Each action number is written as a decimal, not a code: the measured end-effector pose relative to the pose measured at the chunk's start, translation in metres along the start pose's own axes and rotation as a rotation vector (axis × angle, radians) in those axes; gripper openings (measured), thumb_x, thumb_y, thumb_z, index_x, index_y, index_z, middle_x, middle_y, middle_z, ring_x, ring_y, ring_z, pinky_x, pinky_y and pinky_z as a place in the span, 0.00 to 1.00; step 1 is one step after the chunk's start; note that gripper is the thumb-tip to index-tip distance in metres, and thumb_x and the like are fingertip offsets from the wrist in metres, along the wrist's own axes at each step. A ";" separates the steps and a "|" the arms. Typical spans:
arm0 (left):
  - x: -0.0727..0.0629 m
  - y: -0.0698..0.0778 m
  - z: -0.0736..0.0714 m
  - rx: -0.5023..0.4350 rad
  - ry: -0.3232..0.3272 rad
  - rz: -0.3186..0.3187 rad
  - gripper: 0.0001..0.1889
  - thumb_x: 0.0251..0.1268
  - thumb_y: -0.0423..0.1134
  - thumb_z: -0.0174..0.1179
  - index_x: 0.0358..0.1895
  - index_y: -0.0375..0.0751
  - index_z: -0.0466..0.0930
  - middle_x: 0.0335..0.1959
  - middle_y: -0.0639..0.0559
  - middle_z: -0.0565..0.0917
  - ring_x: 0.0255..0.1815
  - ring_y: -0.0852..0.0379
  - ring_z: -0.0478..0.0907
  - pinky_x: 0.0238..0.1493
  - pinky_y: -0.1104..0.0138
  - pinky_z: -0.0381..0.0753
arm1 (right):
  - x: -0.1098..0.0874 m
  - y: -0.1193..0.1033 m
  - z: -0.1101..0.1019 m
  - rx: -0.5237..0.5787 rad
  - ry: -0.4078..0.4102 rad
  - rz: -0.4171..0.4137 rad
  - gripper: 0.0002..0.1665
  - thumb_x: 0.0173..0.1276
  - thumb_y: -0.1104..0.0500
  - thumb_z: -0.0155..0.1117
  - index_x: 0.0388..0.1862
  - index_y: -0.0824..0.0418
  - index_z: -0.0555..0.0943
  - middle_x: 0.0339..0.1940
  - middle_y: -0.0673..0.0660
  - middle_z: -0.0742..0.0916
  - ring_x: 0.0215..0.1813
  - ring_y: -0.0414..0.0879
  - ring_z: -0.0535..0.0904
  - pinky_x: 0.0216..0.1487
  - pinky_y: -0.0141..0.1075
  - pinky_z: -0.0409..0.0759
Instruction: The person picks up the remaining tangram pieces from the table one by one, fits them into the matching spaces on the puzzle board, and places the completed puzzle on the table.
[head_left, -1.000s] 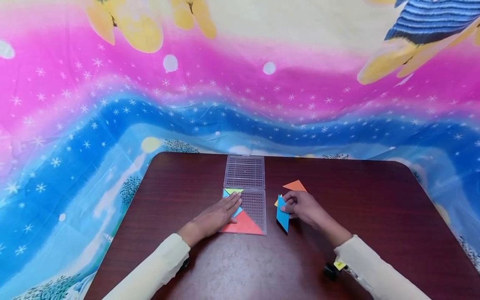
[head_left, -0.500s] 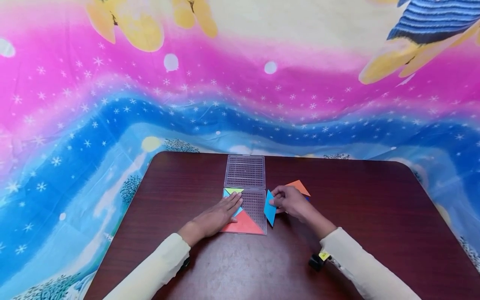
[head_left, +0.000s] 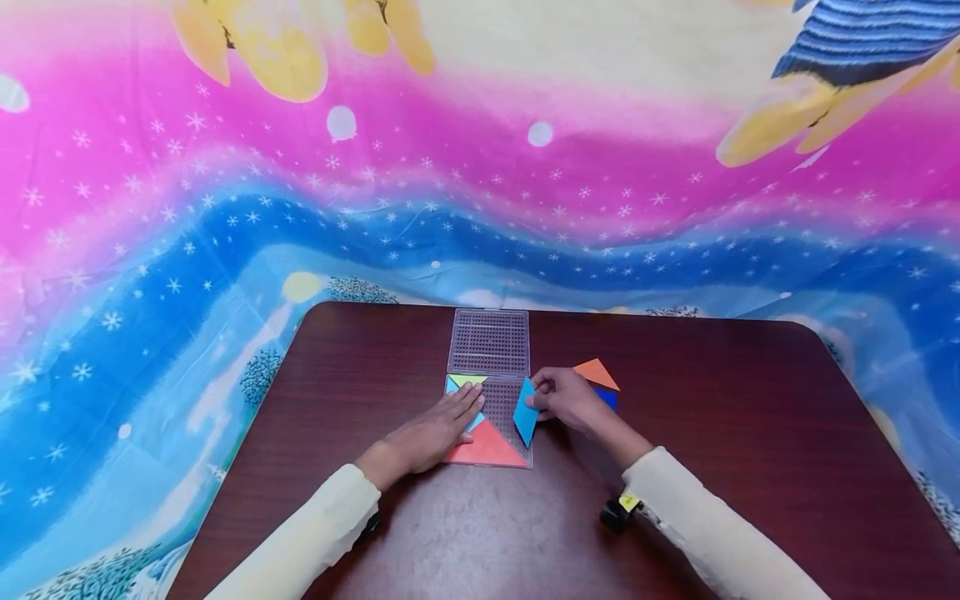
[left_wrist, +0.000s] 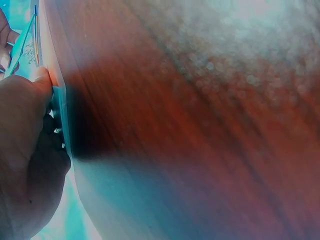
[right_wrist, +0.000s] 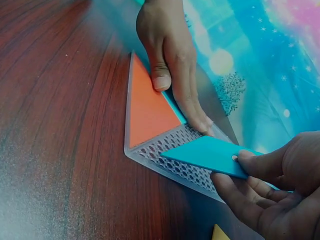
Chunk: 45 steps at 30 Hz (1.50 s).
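My left hand [head_left: 427, 429] lies with straight fingers across the flat tangram pieces in the near half of a clear gridded case [head_left: 498, 398]. Under or beside it show a red triangle [head_left: 489, 446], a yellow-green triangle [head_left: 468, 380] and a partly covered light blue piece. My right hand [head_left: 576, 404] pinches a blue parallelogram tile [head_left: 524, 417] between thumb and fingers, tilted over the case's right edge. In the right wrist view the tile [right_wrist: 205, 154] overlaps the bare grid, and the left thumb touches the red triangle [right_wrist: 147, 112]. The left wrist view catches the left hand [left_wrist: 25, 135] at its edge.
The case's other half [head_left: 490, 342] lies unfolded behind. Right of the case, partly behind the right hand, are an orange triangle [head_left: 598, 374] and a dark blue piece [head_left: 607, 399]. A yellow piece [right_wrist: 219, 233] shows in the right wrist view. A patterned cloth hangs behind the table [head_left: 712, 417].
My right hand has carried the blue parallelogram tile leftward from beside the loose pieces to over the case's right edge, uncovering the dark blue piece. The left hand has stayed in place.
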<state>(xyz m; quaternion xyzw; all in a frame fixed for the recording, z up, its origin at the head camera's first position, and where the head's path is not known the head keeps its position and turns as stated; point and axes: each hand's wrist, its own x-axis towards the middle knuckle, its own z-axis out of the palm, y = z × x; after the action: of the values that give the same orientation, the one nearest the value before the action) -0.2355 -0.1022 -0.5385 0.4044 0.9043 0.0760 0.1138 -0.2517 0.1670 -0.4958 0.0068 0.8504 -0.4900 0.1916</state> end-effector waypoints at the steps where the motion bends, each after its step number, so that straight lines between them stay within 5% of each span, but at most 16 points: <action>1: 0.000 0.000 0.000 0.003 0.000 0.000 0.34 0.86 0.51 0.40 0.83 0.38 0.45 0.87 0.44 0.44 0.87 0.46 0.39 0.85 0.54 0.49 | 0.001 0.000 0.001 -0.005 -0.007 -0.003 0.12 0.72 0.69 0.65 0.52 0.69 0.78 0.40 0.60 0.79 0.39 0.48 0.82 0.44 0.43 0.90; 13: 0.001 0.001 0.000 0.016 -0.009 -0.018 0.35 0.85 0.52 0.41 0.84 0.39 0.44 0.87 0.44 0.43 0.87 0.45 0.38 0.85 0.53 0.49 | 0.008 0.000 0.009 -0.048 -0.062 -0.033 0.12 0.70 0.72 0.65 0.51 0.70 0.78 0.38 0.61 0.81 0.36 0.47 0.81 0.40 0.43 0.91; 21: 0.001 0.001 -0.001 0.002 -0.012 -0.025 0.35 0.85 0.53 0.40 0.84 0.40 0.44 0.87 0.45 0.43 0.87 0.47 0.37 0.85 0.54 0.48 | 0.011 0.000 0.009 -0.135 -0.067 -0.052 0.22 0.68 0.71 0.69 0.60 0.63 0.79 0.37 0.58 0.80 0.35 0.47 0.81 0.37 0.39 0.90; 32: 0.000 0.001 -0.001 -0.003 -0.005 -0.019 0.33 0.86 0.51 0.39 0.83 0.38 0.46 0.86 0.44 0.44 0.87 0.47 0.38 0.86 0.55 0.48 | 0.019 -0.006 0.005 -0.315 -0.089 -0.117 0.12 0.70 0.63 0.68 0.51 0.61 0.85 0.41 0.55 0.86 0.41 0.45 0.80 0.46 0.38 0.86; 45: 0.001 0.001 0.000 -0.010 -0.006 -0.019 0.33 0.86 0.50 0.39 0.83 0.38 0.45 0.87 0.43 0.43 0.87 0.47 0.37 0.86 0.55 0.47 | 0.026 -0.013 0.010 -0.291 -0.123 -0.039 0.13 0.67 0.68 0.71 0.49 0.61 0.85 0.37 0.57 0.85 0.36 0.46 0.80 0.39 0.35 0.87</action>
<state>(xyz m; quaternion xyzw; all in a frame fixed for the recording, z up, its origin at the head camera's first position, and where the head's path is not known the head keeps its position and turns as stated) -0.2356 -0.1010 -0.5382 0.3954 0.9074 0.0780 0.1193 -0.2755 0.1469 -0.4980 -0.0675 0.8990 -0.3648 0.2326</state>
